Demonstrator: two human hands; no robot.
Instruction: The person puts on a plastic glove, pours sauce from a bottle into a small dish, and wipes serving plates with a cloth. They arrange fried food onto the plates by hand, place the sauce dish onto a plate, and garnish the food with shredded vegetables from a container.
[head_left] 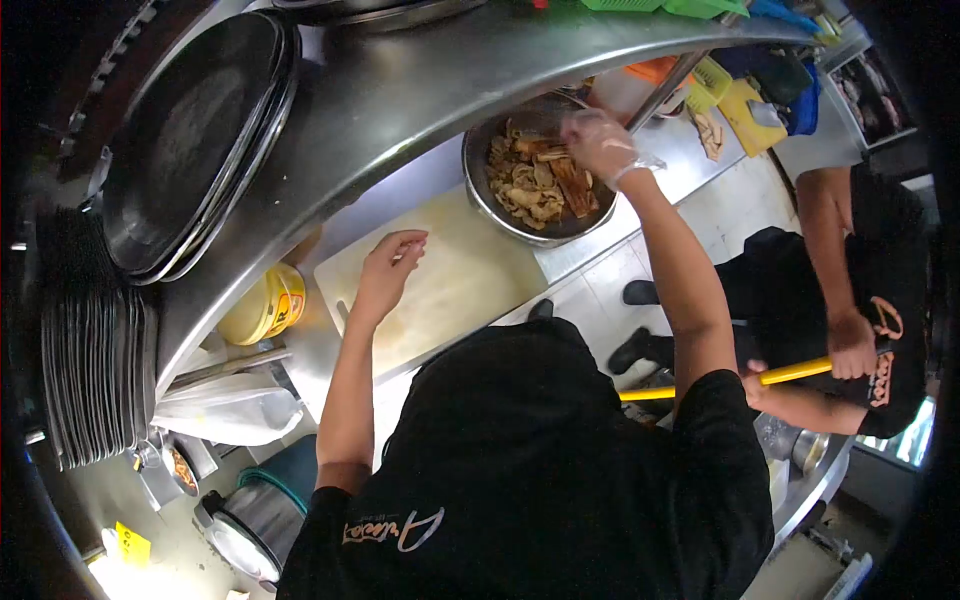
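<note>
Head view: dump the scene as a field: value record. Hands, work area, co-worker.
left_hand: left hand over the cutting board, fingers loosely curled, nothing visible in it
right_hand: right hand in a clear glove, over the metal bowl; blurred, grip unclear
bowl_contents: brown food pieces
bowl_position: far right end of the board
left_of_board: yellow tub
co-worker: at right, both hands on a yellow handle

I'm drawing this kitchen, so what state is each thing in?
Metal bowl, holding food
Right hand, gloved, blurred, over the bowl
Left hand, bare, loosely curled
Cutting board, lying flat
Dark plates, stacked
Black trays, stacked
White bag, crumpled
Yellow tub, lid unclear
Yellow pole, held by a co-worker's hands
</note>
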